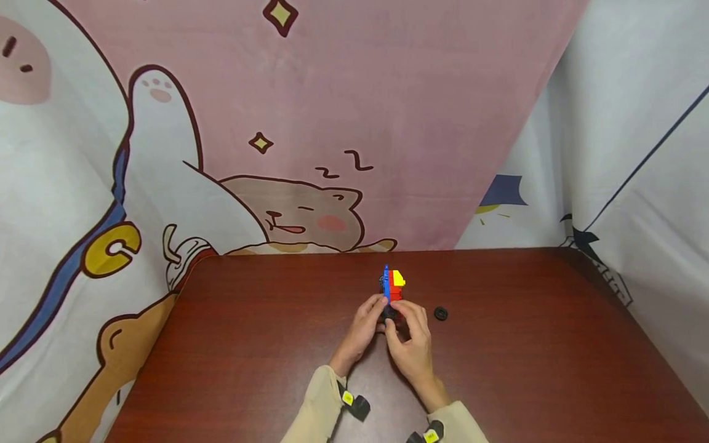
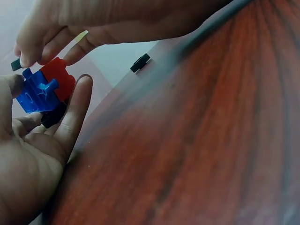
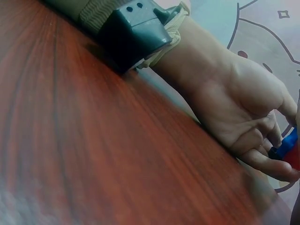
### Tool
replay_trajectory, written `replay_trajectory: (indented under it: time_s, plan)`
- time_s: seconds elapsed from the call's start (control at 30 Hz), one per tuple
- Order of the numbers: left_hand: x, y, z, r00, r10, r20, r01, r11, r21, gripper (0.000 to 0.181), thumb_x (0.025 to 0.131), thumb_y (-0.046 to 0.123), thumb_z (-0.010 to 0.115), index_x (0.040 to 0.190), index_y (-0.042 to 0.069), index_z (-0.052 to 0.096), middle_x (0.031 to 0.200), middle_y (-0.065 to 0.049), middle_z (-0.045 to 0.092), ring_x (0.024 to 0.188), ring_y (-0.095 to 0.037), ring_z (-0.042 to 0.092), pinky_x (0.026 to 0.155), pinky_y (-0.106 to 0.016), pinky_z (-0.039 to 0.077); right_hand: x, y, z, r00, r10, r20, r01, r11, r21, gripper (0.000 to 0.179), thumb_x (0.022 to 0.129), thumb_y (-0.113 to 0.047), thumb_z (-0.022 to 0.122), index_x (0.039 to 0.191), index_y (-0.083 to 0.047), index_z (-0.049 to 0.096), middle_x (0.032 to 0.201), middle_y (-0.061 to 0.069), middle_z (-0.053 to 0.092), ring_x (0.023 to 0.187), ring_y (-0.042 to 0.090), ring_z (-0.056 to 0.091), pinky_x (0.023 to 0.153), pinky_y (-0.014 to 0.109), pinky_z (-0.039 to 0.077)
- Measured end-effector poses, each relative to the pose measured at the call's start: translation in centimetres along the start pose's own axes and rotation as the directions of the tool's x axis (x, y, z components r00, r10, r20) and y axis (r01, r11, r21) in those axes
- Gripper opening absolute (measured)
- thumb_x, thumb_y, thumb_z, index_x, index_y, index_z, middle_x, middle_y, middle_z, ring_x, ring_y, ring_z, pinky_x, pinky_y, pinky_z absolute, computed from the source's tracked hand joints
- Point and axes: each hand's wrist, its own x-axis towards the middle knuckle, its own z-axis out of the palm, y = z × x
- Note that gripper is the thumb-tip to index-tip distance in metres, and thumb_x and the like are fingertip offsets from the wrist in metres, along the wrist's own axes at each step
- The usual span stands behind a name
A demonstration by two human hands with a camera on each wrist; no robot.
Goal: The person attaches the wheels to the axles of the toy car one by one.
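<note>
A small toy car of blocks (image 1: 386, 284), with a blue base, red blocks and a yellow block (image 1: 398, 279), is held up over the table by both hands. My left hand (image 1: 362, 327) grips its near end; in the left wrist view its fingers curl about the blue base (image 2: 36, 93), beside a black wheel (image 2: 54, 115). With thumb and fingers my right hand (image 1: 412, 344) pinches a black wheel (image 1: 390, 312) at the car's near end. Only a dark edge of that wheel (image 2: 16, 64) shows in the left wrist view. The fingers partly hide the car.
A loose black wheel (image 1: 440, 313) lies on the brown wooden table (image 1: 526, 344), right of my hands. Behind the table hangs a pink and white cloth (image 1: 421, 123) with cartoon animals. White cloth (image 1: 637, 154) hangs along the right side.
</note>
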Motion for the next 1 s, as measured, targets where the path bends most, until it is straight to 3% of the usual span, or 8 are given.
replay_trajectory:
  time_s: [0.23,0.47,0.7,0.8,0.9,0.93,1.0]
  plan:
    - [0.0,0.3,-0.3,0.997,0.021,0.073,-0.019,1.000,-0.023,0.047,0.106,0.028,0.039,0.136,-0.007,0.049,0.108,0.000,0.066,0.089,-0.013,0.067,0.071,-0.025,0.057,0.0,0.2,0.1,1.000,0.004,-0.003,-0.004,1.000,-0.004,0.042,0.068,0.024,0.070,0.108,0.014,0.065,0.105,0.029,0.063,0.094,0.038,0.052,0.073,0.035,0.044]
    - [0.0,0.6,-0.4,0.992,0.046,0.117,-0.046,0.999,-0.006,0.048,0.095,0.015,0.050,0.136,-0.010,0.045,0.107,0.005,0.064,0.089,-0.008,0.065,0.074,-0.022,0.055,0.1,0.2,0.0,1.000,0.008,0.001,-0.008,1.000,-0.014,0.041,0.068,0.023,0.069,0.108,0.014,0.065,0.105,0.028,0.063,0.094,0.037,0.052,0.073,0.036,0.043]
    - [-0.2,0.6,-0.4,0.991,0.039,0.129,-0.038,0.999,-0.009,0.047,0.093,0.012,0.047,0.133,-0.012,0.045,0.104,0.005,0.063,0.083,-0.005,0.064,0.067,-0.024,0.055,0.1,0.2,0.0,0.998,0.049,-0.031,-0.049,0.999,0.020,0.033,0.073,0.024,0.067,0.104,0.013,0.066,0.101,0.028,0.066,0.095,0.037,0.050,0.089,0.021,0.040]
    - [-0.2,0.6,-0.3,0.990,0.037,0.135,-0.037,0.999,-0.001,0.047,0.093,0.012,0.047,0.133,-0.012,0.046,0.102,0.006,0.062,0.083,-0.004,0.062,0.066,-0.024,0.056,0.0,0.1,0.0,0.993,0.107,-0.059,-0.107,0.994,0.000,0.031,0.075,0.023,0.068,0.104,0.014,0.063,0.103,0.029,0.062,0.097,0.035,0.048,0.089,0.019,0.037]
    - [-0.3,0.6,-0.2,0.989,0.037,0.141,-0.037,0.999,-0.002,0.047,0.094,0.012,0.047,0.134,-0.011,0.046,0.099,0.007,0.063,0.083,-0.005,0.063,0.066,-0.024,0.056,-0.6,0.7,0.1,0.966,0.256,-0.039,-0.255,0.966,0.030,0.038,0.082,0.015,0.068,0.117,0.015,0.054,0.115,0.031,0.054,0.103,0.036,0.048,0.089,0.028,0.040]
    - [-0.3,0.6,-0.2,0.989,0.038,0.143,-0.037,0.999,-0.006,0.047,0.094,0.012,0.047,0.135,-0.012,0.045,0.100,0.006,0.063,0.083,-0.005,0.063,0.066,-0.024,0.056,-0.9,1.1,0.1,0.945,0.326,-0.016,-0.324,0.944,0.058,0.041,0.086,0.011,0.067,0.123,0.014,0.049,0.121,0.030,0.052,0.107,0.034,0.049,0.090,0.027,0.041]
    - [-0.3,0.5,-0.2,0.988,0.034,0.149,-0.033,0.999,-0.013,0.048,0.094,0.012,0.047,0.135,-0.012,0.045,0.101,0.006,0.064,0.083,-0.005,0.063,0.066,-0.024,0.056,-1.5,1.9,0.0,0.886,0.462,0.048,-0.464,0.880,0.100,0.049,0.093,0.001,0.064,0.135,0.009,0.041,0.134,0.026,0.049,0.116,0.030,0.051,0.092,0.023,0.043]
